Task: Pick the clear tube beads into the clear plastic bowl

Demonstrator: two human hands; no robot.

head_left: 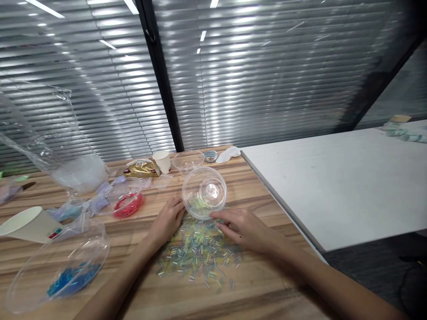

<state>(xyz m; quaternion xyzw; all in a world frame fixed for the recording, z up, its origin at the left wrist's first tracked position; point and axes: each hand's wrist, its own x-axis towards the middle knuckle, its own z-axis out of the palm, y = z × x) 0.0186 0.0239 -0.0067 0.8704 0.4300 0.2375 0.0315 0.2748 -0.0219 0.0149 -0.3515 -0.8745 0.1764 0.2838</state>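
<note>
A clear round plastic bowl [204, 193] is tilted on the wooden table, its opening facing me, with some yellowish pieces inside. My right hand [245, 229] grips its lower right rim between thumb and fingers. At the bowl's left side, my left hand [169, 218] has its fingers curled against the edge; whether it grips the rim is hard to make out. Just below the bowl, a pile of small translucent tube-like pieces [202, 251] in yellow, green and blue lies spread on the table between my forearms.
On the left are a clear bowl with blue pieces [71, 278], a paper cup [31, 226], a clear bowl with red pieces [128, 204] and plastic bags [78, 173]. Behind stand another cup [162, 161], a gold packet [142, 169] and a clear bowl [188, 161]. A white table [333, 182] adjoins on the right.
</note>
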